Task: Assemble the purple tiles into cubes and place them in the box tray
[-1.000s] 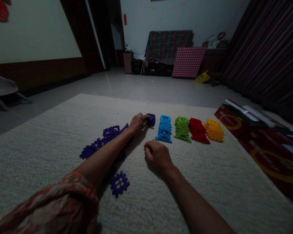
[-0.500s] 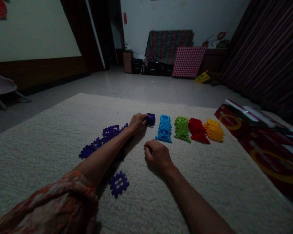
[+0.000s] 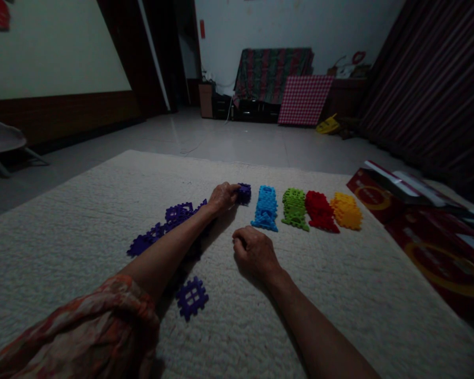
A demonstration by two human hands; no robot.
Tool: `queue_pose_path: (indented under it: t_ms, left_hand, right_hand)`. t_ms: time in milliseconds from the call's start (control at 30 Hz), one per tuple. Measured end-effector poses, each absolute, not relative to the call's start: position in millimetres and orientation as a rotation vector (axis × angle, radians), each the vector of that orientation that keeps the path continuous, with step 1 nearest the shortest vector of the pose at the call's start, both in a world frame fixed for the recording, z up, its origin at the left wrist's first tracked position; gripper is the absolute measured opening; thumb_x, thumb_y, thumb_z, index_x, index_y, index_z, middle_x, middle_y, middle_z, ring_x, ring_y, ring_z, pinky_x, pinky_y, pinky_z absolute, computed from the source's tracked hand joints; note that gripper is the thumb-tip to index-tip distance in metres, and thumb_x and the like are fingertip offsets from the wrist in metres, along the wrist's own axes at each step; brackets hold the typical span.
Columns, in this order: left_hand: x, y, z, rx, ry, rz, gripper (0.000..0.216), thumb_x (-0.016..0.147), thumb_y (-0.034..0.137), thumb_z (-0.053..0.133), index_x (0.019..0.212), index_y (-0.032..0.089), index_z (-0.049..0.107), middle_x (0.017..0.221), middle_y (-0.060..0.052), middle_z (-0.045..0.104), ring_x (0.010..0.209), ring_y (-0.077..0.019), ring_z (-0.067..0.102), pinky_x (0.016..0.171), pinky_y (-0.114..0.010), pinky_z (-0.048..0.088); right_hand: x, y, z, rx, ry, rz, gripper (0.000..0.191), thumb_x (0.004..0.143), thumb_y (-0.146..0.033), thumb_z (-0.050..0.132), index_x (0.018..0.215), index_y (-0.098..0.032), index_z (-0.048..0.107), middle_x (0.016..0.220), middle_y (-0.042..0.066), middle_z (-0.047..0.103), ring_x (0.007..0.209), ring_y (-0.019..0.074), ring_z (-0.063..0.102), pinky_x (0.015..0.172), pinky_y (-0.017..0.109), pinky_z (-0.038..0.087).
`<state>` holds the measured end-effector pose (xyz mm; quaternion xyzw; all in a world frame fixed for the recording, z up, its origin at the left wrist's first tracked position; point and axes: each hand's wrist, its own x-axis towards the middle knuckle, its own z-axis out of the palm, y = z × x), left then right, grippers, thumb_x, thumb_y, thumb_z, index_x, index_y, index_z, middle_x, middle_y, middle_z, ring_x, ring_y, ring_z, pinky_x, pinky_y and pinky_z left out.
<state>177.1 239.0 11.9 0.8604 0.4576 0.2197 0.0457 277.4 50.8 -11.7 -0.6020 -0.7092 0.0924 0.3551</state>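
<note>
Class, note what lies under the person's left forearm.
Loose purple tiles run beneath the left forearm, whose hand grips a purple stack; how many the arm covers cannot be seen.

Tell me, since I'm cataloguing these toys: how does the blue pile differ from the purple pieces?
The blue pile is stacked in one heap; the purple pieces lie scattered flat. Nothing touches the blue pile; the left hand holds a purple piece. Both are lattice plastic tiles on the rug.
</note>
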Motion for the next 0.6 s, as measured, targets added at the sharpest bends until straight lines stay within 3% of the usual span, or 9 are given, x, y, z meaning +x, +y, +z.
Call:
queue_pose_path:
  t_ms: [233,400,600]
  left_hand:
    - [175,233,18,2.591,1.410,0.681,0.045,0.090,0.018,0.058,0.135,0.021,0.064,0.103,-0.008,0.074,0.098,-0.0207,0.067,0.094,-0.033,0.051]
    - [152,231,41,2.530,1.460,0.717,0.038,0.090,0.017,0.058,0.126,0.018,0.071,0.103,-0.008,0.077,0.099,-0.0201,0.070,0.098,-0.032,0.050]
    - [97,217,56,2.399,1.558,0.600,0.039,0.089,0.012,0.052,0.121,0.016,0.075,0.109,-0.012,0.079,0.097,-0.0213,0.073,0.090,-0.030,0.054]
  right_hand:
    - [277,51,-11,-1.546,-1.825,0.225,0.019,0.084,-0.012,0.054,0.088,-0.019,0.071,0.087,0.006,0.072,0.080,0.0184,0.064,0.076,0.029,0.045]
    - [277,51,-12,-1.542,-1.831,0.205,0.018,0.084,-0.013,0.054,0.086,-0.020,0.071,0.086,0.006,0.073,0.079,0.0184,0.064,0.075,0.029,0.045]
    - [277,51,-13,-1.547,-1.834,0.190,0.018,0.085,-0.014,0.054,0.086,-0.019,0.071,0.087,0.007,0.074,0.081,0.0200,0.066,0.076,0.030,0.045]
